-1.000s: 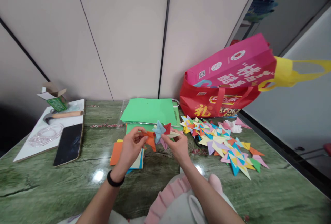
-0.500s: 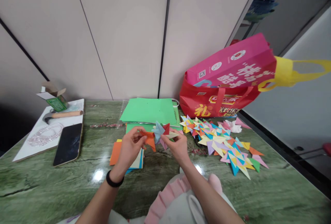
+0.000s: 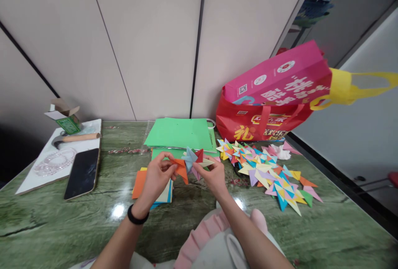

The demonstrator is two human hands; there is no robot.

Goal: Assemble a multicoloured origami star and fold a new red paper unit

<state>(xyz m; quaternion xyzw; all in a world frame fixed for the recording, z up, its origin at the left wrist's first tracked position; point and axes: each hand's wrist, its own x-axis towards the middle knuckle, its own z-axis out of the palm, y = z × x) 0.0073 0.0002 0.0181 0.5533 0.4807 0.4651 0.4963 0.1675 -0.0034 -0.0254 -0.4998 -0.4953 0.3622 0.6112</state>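
Between my two hands, above the table, is a folded-paper origami piece (image 3: 190,159) with orange, light blue, red, cream and purple points. My left hand (image 3: 161,174) pinches its orange paper part (image 3: 181,169) between thumb and fingers. On the other side, my right hand (image 3: 213,173) grips the cream and red end, its thumb near the light blue fold. The fingertips hide part of the folds. Below my left hand lies a stack of coloured paper squares (image 3: 139,184), orange, yellow, cream and blue. Behind the hands rests a pack of green paper (image 3: 180,132).
Many folded paper stars (image 3: 264,169) are heaped at the right, before a red gift bag (image 3: 264,122) holding a pink box (image 3: 280,74). At the left are a phone (image 3: 82,173), a hammer (image 3: 76,138), a small green box (image 3: 69,123) and a white board (image 3: 34,178). A plush toy (image 3: 205,248) lies beneath my arms.
The orange part has shifted slightly down and tilted, showing more beside my left fingers. Both hands keep their hold in nearly the same place.
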